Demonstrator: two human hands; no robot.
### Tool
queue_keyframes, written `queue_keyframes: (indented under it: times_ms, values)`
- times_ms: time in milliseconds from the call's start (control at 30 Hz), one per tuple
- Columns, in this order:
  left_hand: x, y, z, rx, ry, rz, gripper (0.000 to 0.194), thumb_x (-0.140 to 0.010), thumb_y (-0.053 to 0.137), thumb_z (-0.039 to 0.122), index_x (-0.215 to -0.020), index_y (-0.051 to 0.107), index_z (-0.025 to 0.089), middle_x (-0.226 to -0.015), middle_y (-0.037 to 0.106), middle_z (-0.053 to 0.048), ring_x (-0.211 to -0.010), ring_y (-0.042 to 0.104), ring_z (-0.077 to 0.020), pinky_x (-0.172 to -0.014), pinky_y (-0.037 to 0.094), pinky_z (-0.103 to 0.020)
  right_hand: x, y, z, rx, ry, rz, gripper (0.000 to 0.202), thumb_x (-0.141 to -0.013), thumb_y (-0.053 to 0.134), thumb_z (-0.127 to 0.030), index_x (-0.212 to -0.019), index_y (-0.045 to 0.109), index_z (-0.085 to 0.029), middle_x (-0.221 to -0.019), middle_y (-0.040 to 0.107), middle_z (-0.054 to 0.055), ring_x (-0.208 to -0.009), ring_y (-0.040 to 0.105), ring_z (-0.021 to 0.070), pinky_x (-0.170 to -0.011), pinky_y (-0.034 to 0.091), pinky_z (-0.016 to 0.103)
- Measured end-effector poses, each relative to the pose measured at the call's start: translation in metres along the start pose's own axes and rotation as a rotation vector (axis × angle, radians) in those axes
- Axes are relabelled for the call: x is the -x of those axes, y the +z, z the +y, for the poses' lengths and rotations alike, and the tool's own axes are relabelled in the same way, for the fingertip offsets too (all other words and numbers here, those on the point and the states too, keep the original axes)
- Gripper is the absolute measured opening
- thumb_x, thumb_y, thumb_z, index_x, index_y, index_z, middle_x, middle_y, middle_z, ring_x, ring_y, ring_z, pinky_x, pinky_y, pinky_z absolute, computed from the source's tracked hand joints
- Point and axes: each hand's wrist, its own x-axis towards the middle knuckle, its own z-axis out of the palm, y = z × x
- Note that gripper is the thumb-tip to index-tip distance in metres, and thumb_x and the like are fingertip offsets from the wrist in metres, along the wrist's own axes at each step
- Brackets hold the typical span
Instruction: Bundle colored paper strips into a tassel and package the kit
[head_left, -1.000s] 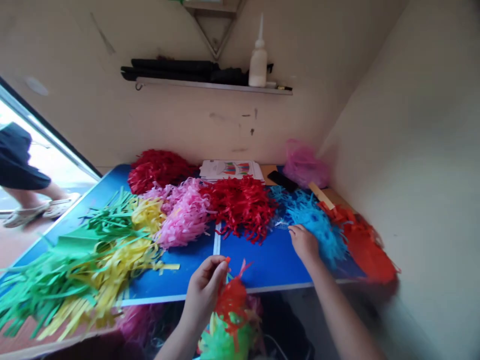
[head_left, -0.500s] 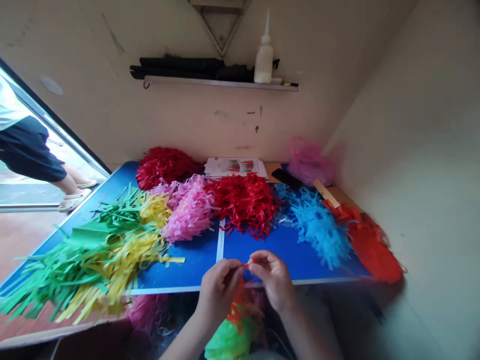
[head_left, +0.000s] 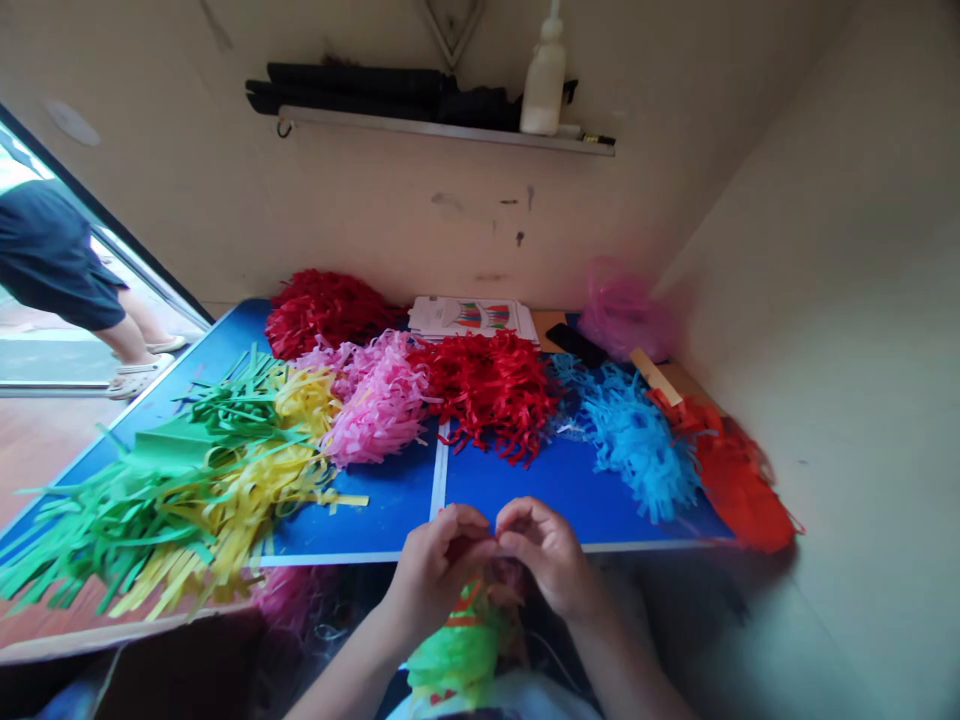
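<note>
Near the table's front edge, my left hand (head_left: 448, 555) and my right hand (head_left: 546, 553) meet at the fingertips. Both have thumb and forefinger pinched together; whatever lies between them is too small to make out. Below them, over my lap, hangs a green and orange paper-fringe piece (head_left: 457, 645). Bunches of fringe lie across the blue table (head_left: 390, 520): green (head_left: 124, 510), yellow (head_left: 251, 490), pink (head_left: 379, 405), red (head_left: 491, 395), light blue (head_left: 637, 435) and orange (head_left: 742, 485).
At the back are another red bunch (head_left: 326, 310), printed sheets (head_left: 469, 316), a black phone (head_left: 576, 345) and a pink plastic bag (head_left: 626, 315). A shelf (head_left: 450, 130) holds a white bottle (head_left: 544, 85). A person's legs (head_left: 60, 260) show in the doorway at left.
The view has tilted down a little, so the shelf sits higher in the picture. The orange bit seen between my fingertips is no longer visible, and the orange strands below hang differently.
</note>
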Motion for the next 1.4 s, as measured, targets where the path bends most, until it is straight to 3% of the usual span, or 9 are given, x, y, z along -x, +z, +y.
queue_keyframes:
  times_ms: [67, 167, 300, 500, 733, 900, 1067, 1200, 1400]
  values:
    - [0.001, -0.001, -0.001, 0.112, -0.042, -0.061, 0.015, -0.085, 0.066, 0.032, -0.091, 0.061, 0.020, -0.078, 0.073, -0.003, -0.068, 0.070, -0.0151, -0.061, 0.054, -0.021, 0.002, -0.002, 0.000, -0.008, 0.019, 0.006, 0.020, -0.077, 0.077, -0.037, -0.086, 0.068, -0.021, -0.078, 0.067, -0.001, -0.063, 0.059, 0.0106, -0.057, 0.048, 0.020]
    - [0.001, -0.002, -0.002, 0.095, -0.018, -0.061, 0.016, -0.085, 0.067, 0.034, -0.090, 0.063, 0.019, -0.077, 0.074, -0.004, -0.068, 0.070, -0.0151, -0.062, 0.054, -0.021, 0.004, -0.006, -0.001, 0.042, 0.022, -0.013, 0.018, -0.077, 0.075, -0.037, -0.086, 0.072, -0.022, -0.079, 0.072, 0.001, -0.065, 0.063, 0.0127, -0.059, 0.050, 0.021]
    - [-0.002, -0.002, 0.000, -0.011, 0.038, -0.043, 0.017, -0.083, 0.069, 0.035, -0.089, 0.068, 0.020, -0.077, 0.075, -0.004, -0.067, 0.070, -0.0154, -0.061, 0.053, -0.021, 0.007, -0.006, -0.005, 0.285, -0.144, 0.083, 0.007, -0.081, 0.070, -0.029, -0.082, 0.074, -0.023, -0.083, 0.075, 0.002, -0.078, 0.070, 0.0174, -0.072, 0.055, 0.026]
    - [-0.002, -0.005, 0.005, -0.240, 0.199, 0.022, 0.005, -0.084, 0.066, 0.025, -0.084, 0.070, 0.022, -0.079, 0.075, -0.003, -0.072, 0.070, -0.0160, -0.067, 0.054, -0.023, 0.016, 0.000, -0.010, 0.630, -0.360, 0.225, 0.009, -0.084, 0.068, -0.023, -0.091, 0.073, -0.026, -0.084, 0.077, 0.002, -0.077, 0.073, 0.0185, -0.075, 0.057, 0.027]
    - [0.004, -0.005, 0.008, -0.389, 0.253, 0.013, 0.008, -0.086, 0.062, 0.025, -0.093, 0.066, 0.022, -0.092, 0.074, -0.006, -0.086, 0.070, -0.0187, -0.083, 0.056, -0.032, 0.021, 0.003, -0.012, 0.630, -0.391, 0.241, 0.006, -0.085, 0.066, -0.022, -0.090, 0.069, -0.024, -0.080, 0.076, 0.000, -0.072, 0.072, 0.0153, -0.071, 0.057, 0.023]
    - [0.005, 0.001, 0.008, -0.417, 0.317, 0.065, 0.009, -0.090, 0.057, 0.022, -0.085, 0.065, 0.022, -0.080, 0.073, -0.002, -0.078, 0.069, -0.0161, -0.085, 0.056, -0.031, 0.021, 0.004, -0.013, 0.644, -0.375, 0.262, 0.005, -0.087, 0.065, -0.026, -0.085, 0.068, -0.023, -0.078, 0.076, 0.001, -0.072, 0.072, 0.0162, -0.070, 0.057, 0.024]
    - [0.005, 0.000, 0.006, -0.437, 0.390, 0.125, 0.007, -0.089, 0.060, 0.022, -0.090, 0.066, 0.022, -0.089, 0.073, -0.005, -0.084, 0.069, -0.0169, -0.092, 0.055, -0.035, 0.022, 0.004, -0.012, 0.623, -0.371, 0.274, 0.004, -0.086, 0.066, -0.023, -0.090, 0.068, -0.023, -0.081, 0.076, 0.001, -0.074, 0.073, 0.0165, -0.073, 0.058, 0.025]
    - [0.005, 0.001, 0.006, -0.427, 0.487, 0.151, 0.011, -0.089, 0.058, 0.018, -0.088, 0.067, 0.023, -0.082, 0.072, -0.001, -0.076, 0.068, -0.0134, -0.099, 0.050, -0.038, 0.025, 0.006, -0.016, 0.646, -0.391, 0.281, 0.006, -0.086, 0.066, -0.023, -0.091, 0.068, -0.024, -0.081, 0.077, 0.001, -0.075, 0.073, 0.0173, -0.074, 0.059, 0.027]
    - [0.003, 0.004, -0.001, -0.431, 0.494, 0.153, 0.007, -0.088, 0.061, 0.020, -0.087, 0.067, 0.023, -0.084, 0.074, -0.001, -0.077, 0.069, -0.0142, -0.096, 0.050, -0.038, 0.027, 0.007, -0.016, 0.706, -0.427, 0.260, 0.006, -0.087, 0.064, -0.022, -0.091, 0.068, -0.023, -0.081, 0.077, 0.001, -0.072, 0.073, 0.0168, -0.071, 0.059, 0.025]
